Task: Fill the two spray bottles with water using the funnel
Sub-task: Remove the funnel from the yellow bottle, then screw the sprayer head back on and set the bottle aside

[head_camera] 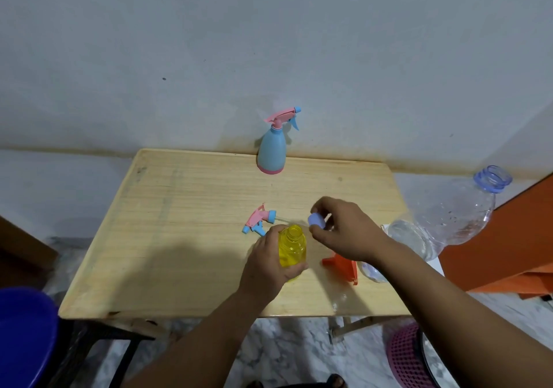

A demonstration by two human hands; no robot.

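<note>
Left hand [266, 263] grip wrapped round open yellow spray bottle [291, 247] upright on the counter [179, 223], right hand [344, 227] grip pinching lilac cap [316, 219] just above, detached trigger head [258, 220] beside, orange funnel [344, 266] near, blue spray bottle [273, 148] at far edge

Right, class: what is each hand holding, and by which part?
The left hand grips the open yellow bottle round its body. The right hand pinches a small bluish cap by its sides between its fingertips.

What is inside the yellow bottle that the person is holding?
The yellow bottle stands uncapped in the left hand. Through its open neck nothing shows. Its tinted wall and the fingers hide any water level.
</note>
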